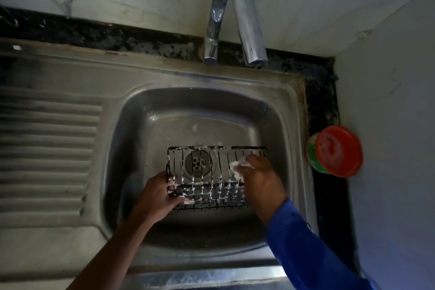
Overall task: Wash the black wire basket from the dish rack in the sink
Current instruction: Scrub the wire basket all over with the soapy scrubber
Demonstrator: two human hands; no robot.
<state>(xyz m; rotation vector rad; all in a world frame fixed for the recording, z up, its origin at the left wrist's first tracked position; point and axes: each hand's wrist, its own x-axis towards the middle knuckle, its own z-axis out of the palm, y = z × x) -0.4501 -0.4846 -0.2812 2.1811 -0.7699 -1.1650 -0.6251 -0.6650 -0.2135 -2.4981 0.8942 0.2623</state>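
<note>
The black wire basket (211, 179) is held over the steel sink (131, 148), above the drain, with white soap foam along its wires. My left hand (160, 195) grips the basket's lower left corner. My right hand (259, 179), in a blue sleeve, presses a foamy white scrubber (240, 164) against the basket's right side. The scrubber is mostly hidden under my fingers.
A chrome faucet (231, 16) arches over the back of the sink with no water running. A round tub with a red lid (335, 150) stands on the dark counter at the right. A ribbed steel drainboard (47, 148) spreads to the left.
</note>
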